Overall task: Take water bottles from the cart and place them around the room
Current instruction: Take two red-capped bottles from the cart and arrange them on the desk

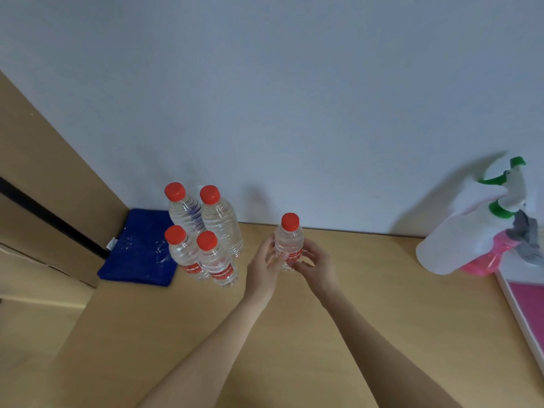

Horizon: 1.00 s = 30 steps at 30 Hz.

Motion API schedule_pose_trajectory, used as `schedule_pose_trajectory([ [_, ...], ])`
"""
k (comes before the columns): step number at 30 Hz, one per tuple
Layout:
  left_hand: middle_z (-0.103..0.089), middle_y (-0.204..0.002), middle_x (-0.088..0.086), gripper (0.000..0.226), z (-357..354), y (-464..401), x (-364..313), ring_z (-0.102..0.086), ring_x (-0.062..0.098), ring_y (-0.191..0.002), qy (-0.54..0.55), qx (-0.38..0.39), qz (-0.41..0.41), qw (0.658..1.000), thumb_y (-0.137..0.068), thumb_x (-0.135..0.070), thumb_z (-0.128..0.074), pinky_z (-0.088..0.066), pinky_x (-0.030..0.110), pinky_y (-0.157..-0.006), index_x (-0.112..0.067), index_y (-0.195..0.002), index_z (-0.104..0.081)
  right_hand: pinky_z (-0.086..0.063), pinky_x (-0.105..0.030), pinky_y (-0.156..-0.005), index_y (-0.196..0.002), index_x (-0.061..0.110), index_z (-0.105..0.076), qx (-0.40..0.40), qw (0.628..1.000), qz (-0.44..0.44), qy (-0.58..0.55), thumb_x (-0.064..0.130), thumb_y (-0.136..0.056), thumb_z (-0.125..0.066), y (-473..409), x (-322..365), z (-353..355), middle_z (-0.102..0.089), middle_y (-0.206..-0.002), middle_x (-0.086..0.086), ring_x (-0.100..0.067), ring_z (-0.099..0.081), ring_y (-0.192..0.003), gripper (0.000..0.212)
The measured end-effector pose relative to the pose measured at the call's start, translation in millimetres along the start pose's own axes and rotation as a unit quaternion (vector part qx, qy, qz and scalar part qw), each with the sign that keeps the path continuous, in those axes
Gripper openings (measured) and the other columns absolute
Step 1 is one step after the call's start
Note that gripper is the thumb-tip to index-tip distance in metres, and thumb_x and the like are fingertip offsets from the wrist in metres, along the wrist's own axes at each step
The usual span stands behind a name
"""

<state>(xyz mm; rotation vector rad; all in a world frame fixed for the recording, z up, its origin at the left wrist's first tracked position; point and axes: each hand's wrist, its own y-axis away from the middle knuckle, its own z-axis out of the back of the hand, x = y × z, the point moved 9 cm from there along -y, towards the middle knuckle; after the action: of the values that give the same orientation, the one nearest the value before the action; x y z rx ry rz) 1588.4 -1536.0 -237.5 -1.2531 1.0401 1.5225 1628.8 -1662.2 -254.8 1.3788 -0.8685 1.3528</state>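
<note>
Pale grey-blue wall (pixel 294 83) behind a light wooden bench (pixel 382 290); tan cabinet panel (pixel 44 172) at left, evenly lit.

Four-bottle cluster (pixel 206 234) blocks left; spray bottle (pixel 471 240) right; tabletop (pixel 368 275) between open.

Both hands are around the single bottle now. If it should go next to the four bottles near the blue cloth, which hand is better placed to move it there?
Probably the left hand. It holds the single bottle on the side facing the four bottles, so its path looks short; the right hand would reach across.
</note>
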Motion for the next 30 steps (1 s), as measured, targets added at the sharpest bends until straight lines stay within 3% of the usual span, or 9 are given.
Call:
schedule_pose_trajectory([
  [7,-0.057,-0.131,-0.006,0.05,16.8,55.4,7.3,-0.054,-0.002,-0.118,0.008,-0.011,0.008,1.0,-0.091,-0.023,-0.058,-0.043,0.02,-0.101,-0.016,-0.138,-0.042,-0.046,-0.006,-0.076,-0.116,0.022,-0.062,-0.008,1.0,0.001,0.013,0.003,-0.075,-0.073,48.9,-6.7,-16.7,-0.069,-0.106,0.012,0.005,-0.06,-0.098,0.046],
  [11,-0.055,-0.133,-0.009,0.05,43.4,76.6,11.0,-0.053,-0.003,-0.118,0.004,-0.021,0.008,1.0,-0.092,-0.023,-0.058,-0.043,0.016,-0.099,-0.021,-0.138,-0.042,-0.05,-0.017,-0.083,-0.114,0.024,-0.063,-0.011,0.999,-0.003,0.032,0.004,-0.073,-0.076,67.2,-8.9,-41.2,-0.069,-0.103,0.015,0.003,-0.062,-0.098,0.048],
  [15,-0.055,-0.133,-0.012,0.049,84.2,96.1,15.7,-0.052,-0.001,-0.12,-0.002,-0.033,0.001,0.999,-0.091,-0.026,-0.057,-0.043,0.021,-0.101,-0.025,-0.138,-0.042,-0.047,-0.011,-0.078,-0.112,0.024,-0.064,0.0,0.999,0.008,0.038,0.004,-0.072,-0.077,80.6,-6.7,-82.2,-0.069,-0.103,0.016,0.003,-0.062,-0.097,0.047],
  [22,-0.056,-0.13,-0.011,0.049,150.7,110.4,26.3,-0.053,-0.005,-0.116,-0.01,-0.048,0.007,0.999,-0.091,-0.025,-0.058,-0.044,0.016,-0.099,-0.023,-0.138,-0.043,-0.049,-0.01,-0.077,-0.119,0.017,-0.062,0.011,1.0,0.013,0.024,0.003,-0.072,-0.076,91.5,-2.7,-150.5,-0.069,-0.109,0.009,-0.004,-0.061,-0.104,0.051],
  [27,-0.053,-0.13,-0.015,0.051,176.2,110.0,32.5,-0.05,0.0,-0.12,-0.022,-0.037,0.007,0.999,-0.091,-0.028,-0.057,-0.042,0.01,-0.095,-0.024,-0.139,-0.041,-0.051,-0.025,-0.088,-0.118,0.022,-0.063,0.008,0.999,0.011,0.029,0.006,-0.072,-0.076,92.5,-1.1,-178.2,-0.069,-0.108,0.012,-0.005,-0.061,-0.105,0.051],
  [30,-0.053,-0.129,-0.017,0.053,180.2,106.6,32.9,-0.05,-0.004,-0.118,-0.019,0.001,0.012,1.0,-0.09,-0.031,-0.059,-0.042,0.006,-0.091,-0.026,-0.139,-0.04,-0.048,-0.027,-0.093,-0.12,0.025,-0.061,0.011,0.999,0.003,0.041,0.01,-0.073,-0.077,93.4,-2.8,-181.6,-0.068,-0.11,0.014,-0.003,-0.06,-0.107,0.052],
])
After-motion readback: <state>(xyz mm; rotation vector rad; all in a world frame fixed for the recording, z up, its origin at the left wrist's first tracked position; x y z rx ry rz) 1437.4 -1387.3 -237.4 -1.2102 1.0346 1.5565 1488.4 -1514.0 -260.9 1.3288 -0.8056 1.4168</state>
